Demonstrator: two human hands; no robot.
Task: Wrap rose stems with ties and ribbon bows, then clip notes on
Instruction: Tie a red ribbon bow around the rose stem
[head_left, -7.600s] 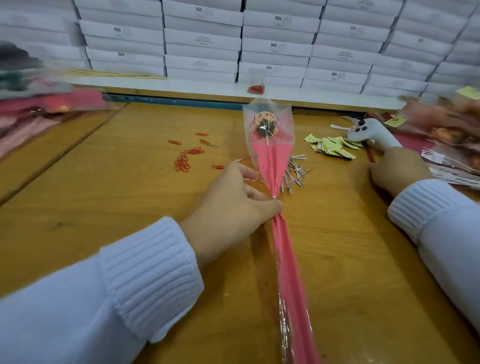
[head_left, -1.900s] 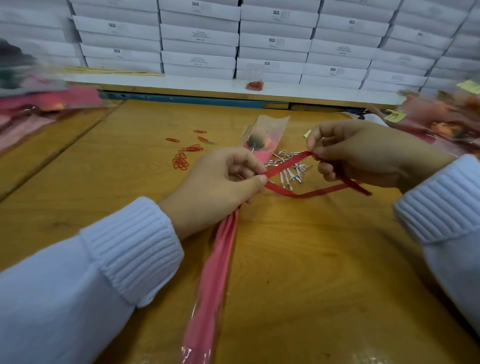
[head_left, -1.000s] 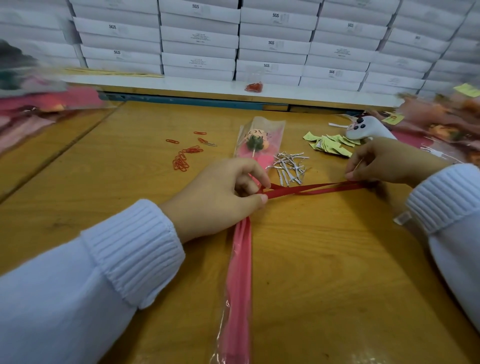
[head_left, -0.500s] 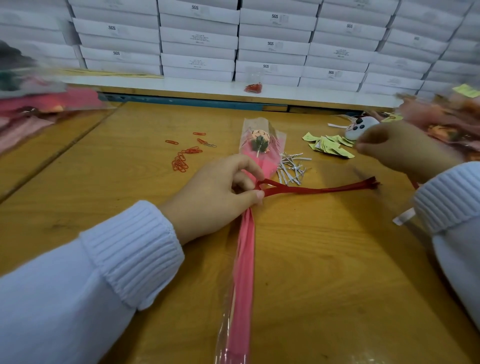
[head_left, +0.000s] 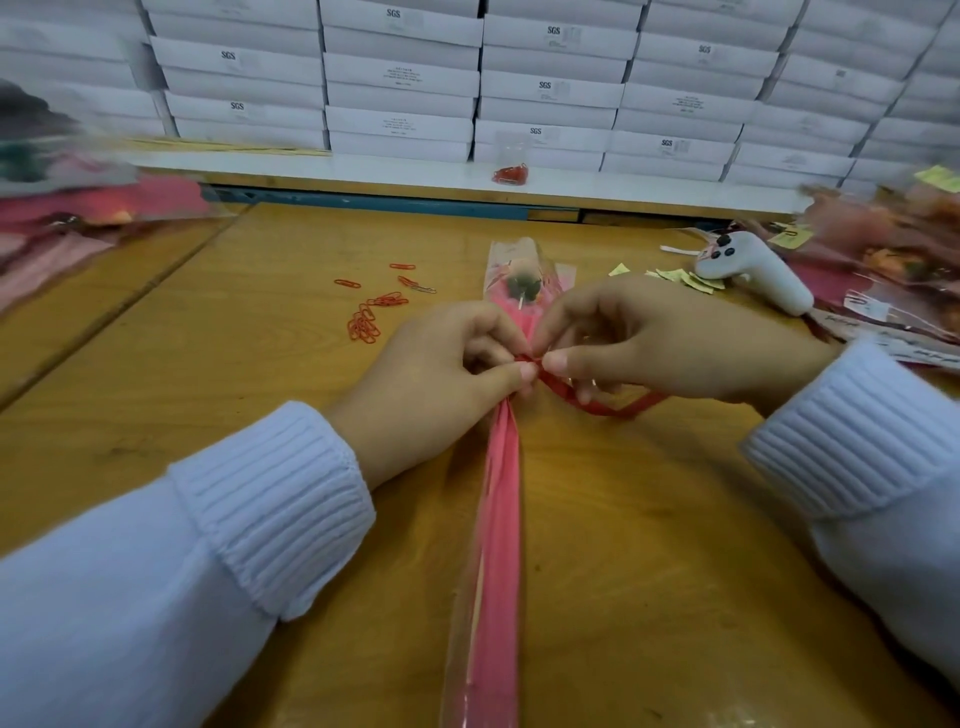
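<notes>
A single rose in a clear and pink sleeve (head_left: 498, 499) lies lengthwise on the wooden table (head_left: 649, 545), its head (head_left: 522, 278) pointing away from me. My left hand (head_left: 441, 374) pinches the sleeve at its gathered neck. My right hand (head_left: 649, 343) meets it there, thumb and forefinger pinching the red ribbon (head_left: 597, 402), which loops under the right hand. The pile of twist ties is hidden behind my right hand. Yellow paper notes (head_left: 680, 278) lie beyond it.
Red paper clips (head_left: 371, 317) lie scattered left of the rose. A white controller (head_left: 753, 270) sits at the right, next to a heap of wrapped roses (head_left: 883, 275). More wrapped flowers (head_left: 62, 218) lie at the far left. Stacked white boxes (head_left: 467, 78) line the back.
My right hand has come back from the right side of the table to the neck of the sleeve and taken hold of the ribbon beside my left hand.
</notes>
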